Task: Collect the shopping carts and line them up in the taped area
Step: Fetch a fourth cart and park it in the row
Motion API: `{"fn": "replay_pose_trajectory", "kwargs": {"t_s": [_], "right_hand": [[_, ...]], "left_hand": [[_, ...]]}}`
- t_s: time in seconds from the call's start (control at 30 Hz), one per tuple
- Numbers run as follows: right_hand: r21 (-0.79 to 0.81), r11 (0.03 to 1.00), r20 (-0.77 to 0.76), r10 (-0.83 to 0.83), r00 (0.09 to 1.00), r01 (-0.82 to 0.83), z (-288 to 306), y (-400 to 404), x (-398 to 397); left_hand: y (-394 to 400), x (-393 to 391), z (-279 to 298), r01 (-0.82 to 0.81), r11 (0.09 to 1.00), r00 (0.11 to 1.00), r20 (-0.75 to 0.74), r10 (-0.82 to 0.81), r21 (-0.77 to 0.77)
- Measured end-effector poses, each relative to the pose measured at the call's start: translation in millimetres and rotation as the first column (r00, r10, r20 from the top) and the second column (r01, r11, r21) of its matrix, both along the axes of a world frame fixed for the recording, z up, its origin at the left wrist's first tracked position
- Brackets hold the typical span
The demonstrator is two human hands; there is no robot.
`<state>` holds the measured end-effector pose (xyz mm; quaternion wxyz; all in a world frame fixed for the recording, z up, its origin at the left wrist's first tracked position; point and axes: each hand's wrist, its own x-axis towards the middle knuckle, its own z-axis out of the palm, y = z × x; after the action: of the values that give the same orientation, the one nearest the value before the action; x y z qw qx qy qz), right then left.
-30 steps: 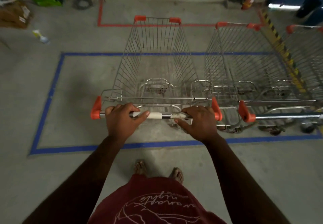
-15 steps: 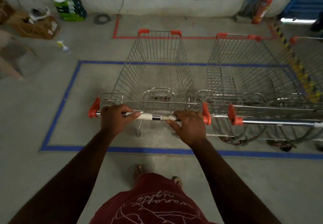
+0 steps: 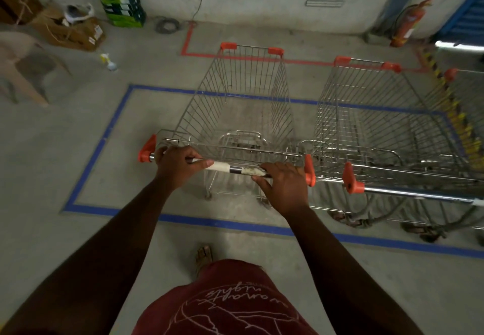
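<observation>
A wire shopping cart (image 3: 243, 104) with orange corner caps stands inside the blue taped rectangle (image 3: 104, 135) on the floor. Both hands grip its metal handle bar (image 3: 235, 169): my left hand (image 3: 180, 164) near the left orange end cap, my right hand (image 3: 285, 185) near the right one. A second cart (image 3: 377, 125) is parked right beside it on the right, handle roughly level with mine. Part of a third cart (image 3: 466, 94) shows at the far right edge.
A red tape line (image 3: 188, 44) marks the floor beyond the blue area. Cardboard boxes (image 3: 70, 31), a green crate (image 3: 123, 7), a spray bottle (image 3: 110, 63) and a plastic chair (image 3: 23, 65) sit at the left. A fire extinguisher (image 3: 408, 24) and yellow-black striped edge (image 3: 455, 114) are at the right.
The cart has rolled forward a little into the taped area, next to the second cart. My view has tilted up and left, showing more of the wall and boxes. Both hands keep their grip.
</observation>
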<state>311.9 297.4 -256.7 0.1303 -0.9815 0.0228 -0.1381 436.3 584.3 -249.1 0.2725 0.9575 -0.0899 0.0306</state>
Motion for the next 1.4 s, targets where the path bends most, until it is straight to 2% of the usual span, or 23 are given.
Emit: {"fn": "replay_pose_trajectory", "kwargs": {"t_s": [0.17, 0.33, 0.53, 0.7, 1.07, 1.23, 1.3, 1.4], "right_hand": [[-0.027, 1.000, 0.008, -0.005, 1.000, 0.005, 2.1, 2.0, 0.7], [0.013, 1.000, -0.005, 0.007, 1.000, -0.007, 1.9, 0.5, 2.2], [0.012, 1.000, 0.024, 0.028, 0.999, -0.028, 0.8, -2.1, 1.6], [0.029, 0.998, 0.025, 0.054, 0.998, -0.055, 0.7, -13.6, 2.9], [0.054, 0.996, 0.040, 0.064, 0.997, -0.066, 4.5, -16.1, 0.7], [0.098, 0.994, 0.027, 0.051, 0.998, -0.054, 2.0, -13.5, 0.0], [0.128, 0.992, 0.031, 0.008, 0.999, -0.012, 6.6, -7.6, -1.3], [0.166, 0.986, 0.143, 0.010, 0.990, -0.034, 22.0, 15.6, -7.2]], "left_hand": [[0.5, 0.4, 2.5, 0.031, 0.998, 1.000, -0.005, -0.031, -0.061], [6.5, 4.8, -7.4, 0.061, 0.984, 0.996, -0.056, -0.071, -0.165], [5.9, 0.4, -2.3, 0.080, 0.988, 0.994, -0.066, -0.090, -0.132], [5.3, -3.5, -7.5, 0.102, 0.976, 0.986, -0.114, -0.125, -0.190], [8.5, -11.0, -0.3, 0.166, 0.975, 0.980, -0.083, -0.179, -0.144], [17.7, -14.6, 3.9, 0.237, 0.965, 0.972, 0.021, -0.236, -0.112], [22.6, -21.2, 8.5, 0.247, 0.962, 0.966, 0.105, -0.235, -0.119], [28.0, -40.0, 18.0, 0.285, 0.944, 0.928, 0.293, -0.229, -0.165]]}}
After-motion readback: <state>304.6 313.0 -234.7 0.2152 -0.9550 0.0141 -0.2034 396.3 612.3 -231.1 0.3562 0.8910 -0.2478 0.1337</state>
